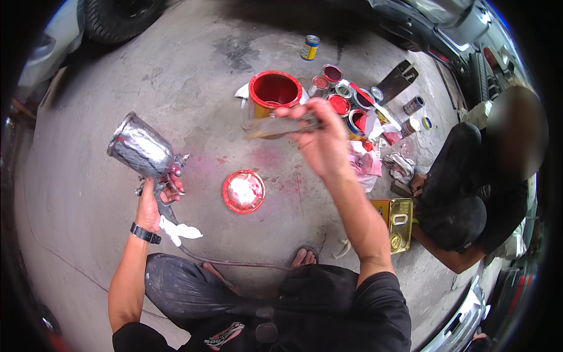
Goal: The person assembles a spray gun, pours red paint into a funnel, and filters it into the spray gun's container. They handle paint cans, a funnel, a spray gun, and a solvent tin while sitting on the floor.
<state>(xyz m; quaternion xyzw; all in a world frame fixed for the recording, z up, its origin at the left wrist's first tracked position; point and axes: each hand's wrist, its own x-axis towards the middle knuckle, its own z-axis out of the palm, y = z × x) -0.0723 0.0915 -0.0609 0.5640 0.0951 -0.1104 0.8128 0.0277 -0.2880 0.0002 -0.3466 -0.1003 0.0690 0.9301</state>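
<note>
Pretty sure I'm looking at a car paint workshop here: stained concrete floor [176, 76] with red overspray, a tyre [120, 17] up top, vehicle bodywork [446, 23] at the edge, a cluster of open paint cans [346, 102], and a spray gun [149, 155].

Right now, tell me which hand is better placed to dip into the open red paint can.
Right. The right hand holds a stir stick just in front of the red paint can. The left hand is farther away, gripping the spray gun.
</note>
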